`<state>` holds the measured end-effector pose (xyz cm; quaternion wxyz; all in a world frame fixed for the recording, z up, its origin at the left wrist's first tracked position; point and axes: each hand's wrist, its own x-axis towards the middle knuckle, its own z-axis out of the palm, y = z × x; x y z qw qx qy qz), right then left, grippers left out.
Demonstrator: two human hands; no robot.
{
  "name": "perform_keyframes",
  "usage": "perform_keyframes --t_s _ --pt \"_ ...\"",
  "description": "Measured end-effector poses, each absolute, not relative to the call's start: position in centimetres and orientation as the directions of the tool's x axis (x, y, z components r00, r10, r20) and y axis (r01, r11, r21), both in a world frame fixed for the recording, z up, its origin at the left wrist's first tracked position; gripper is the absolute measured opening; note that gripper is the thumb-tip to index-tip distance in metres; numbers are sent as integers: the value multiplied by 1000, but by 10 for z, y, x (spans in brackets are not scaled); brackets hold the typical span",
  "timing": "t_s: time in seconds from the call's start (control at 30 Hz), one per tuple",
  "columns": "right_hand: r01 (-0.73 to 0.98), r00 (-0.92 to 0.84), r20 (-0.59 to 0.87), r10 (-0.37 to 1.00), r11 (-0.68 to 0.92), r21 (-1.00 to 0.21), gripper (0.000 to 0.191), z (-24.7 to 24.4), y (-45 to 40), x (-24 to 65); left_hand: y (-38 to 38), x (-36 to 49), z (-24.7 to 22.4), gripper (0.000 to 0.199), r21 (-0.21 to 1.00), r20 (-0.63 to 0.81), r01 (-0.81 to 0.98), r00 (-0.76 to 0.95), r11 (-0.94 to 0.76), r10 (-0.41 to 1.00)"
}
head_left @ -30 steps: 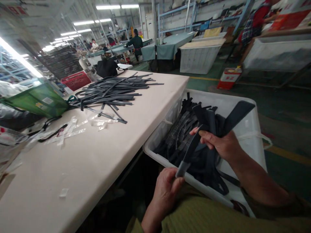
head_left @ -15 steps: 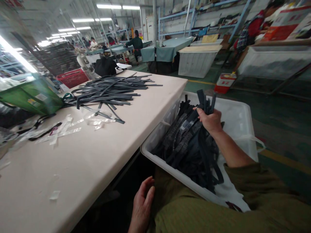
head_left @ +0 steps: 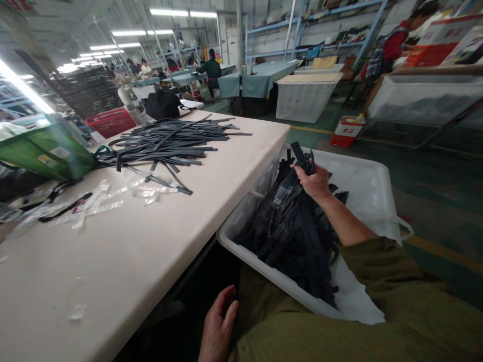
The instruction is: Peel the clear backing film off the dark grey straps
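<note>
My right hand is closed round a bundle of dark straps, whose ends stick up past the thumb. It is over the white plastic bin, in which a heap of black straps lies tangled. Some of the straps in the heap look ribbed, and a clear plastic piece shows among them. Low in the view, my left hand rests by my lap with its thumb apart from loosely bent fingers. Nothing shows in it.
On the pale table lie a pile of dark strips, clear tape scraps and a green bag. The table edge adjoins the bin. A red-and-white container stands on the floor; a co-worker is at the far right.
My right hand has shifted left with the straps, and the hanging lengths below it have swung and settled. My left hand sits slightly lower.
</note>
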<state>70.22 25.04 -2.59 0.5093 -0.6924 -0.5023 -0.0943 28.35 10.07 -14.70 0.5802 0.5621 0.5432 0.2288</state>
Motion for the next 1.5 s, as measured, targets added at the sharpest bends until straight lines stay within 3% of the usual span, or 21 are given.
perform_keyframes --t_s 0.83,1.5 --pt "822 327 657 679 138 -552 28 -37 265 711 105 278 -157 47 875 -405 391 265 286 875" --pt "859 269 697 665 161 -486 28 -39 267 723 106 272 -176 51 850 -419 454 278 266 865"
